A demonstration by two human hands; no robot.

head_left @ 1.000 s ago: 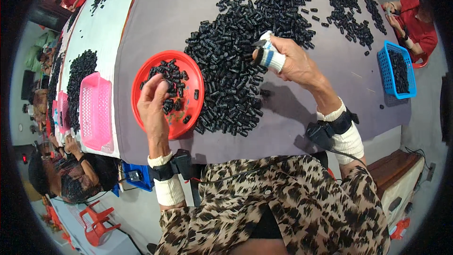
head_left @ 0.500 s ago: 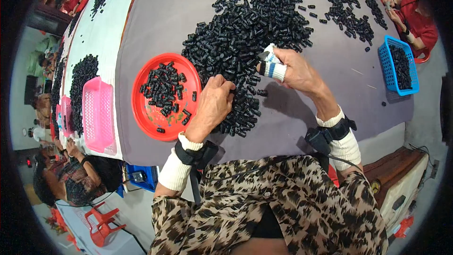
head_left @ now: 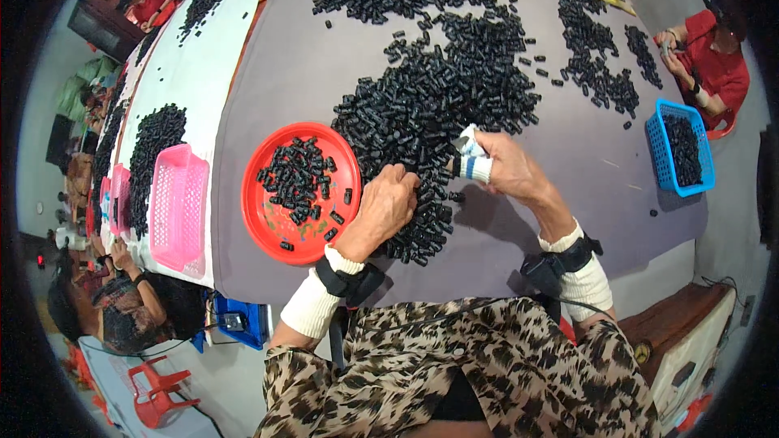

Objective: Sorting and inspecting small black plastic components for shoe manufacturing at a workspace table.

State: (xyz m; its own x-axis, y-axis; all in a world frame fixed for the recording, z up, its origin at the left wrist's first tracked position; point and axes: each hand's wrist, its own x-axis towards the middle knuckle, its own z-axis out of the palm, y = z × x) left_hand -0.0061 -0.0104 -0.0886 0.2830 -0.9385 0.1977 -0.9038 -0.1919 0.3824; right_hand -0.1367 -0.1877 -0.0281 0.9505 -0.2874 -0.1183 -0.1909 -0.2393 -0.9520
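A large heap of small black cylindrical plastic pieces (head_left: 438,89) lies on the grey-covered table. My left hand (head_left: 380,209) rests at the heap's near-left side, its fingers curled down among the pieces; whatever they pinch is hidden. To its left is a round red plate (head_left: 253,223) holding a smaller pile of the same black pieces (head_left: 294,174). My right hand (head_left: 515,172) is closed just right of the heap, with white, blue-striped cloth wrapping (head_left: 476,167) on its fingers. Something small and dark shows by those fingertips, too small to name.
A blue basket (head_left: 661,154) of black pieces stands at the right table edge, near a person in red (head_left: 718,57). Pink baskets (head_left: 162,235) stand at left on a white cloth beside another black heap (head_left: 158,142). Other people sit around the tables.
The view has tilted, so the table sits lower in the picture and more of its far end shows. My right hand is slightly nearer my left; the left stays at the heap.
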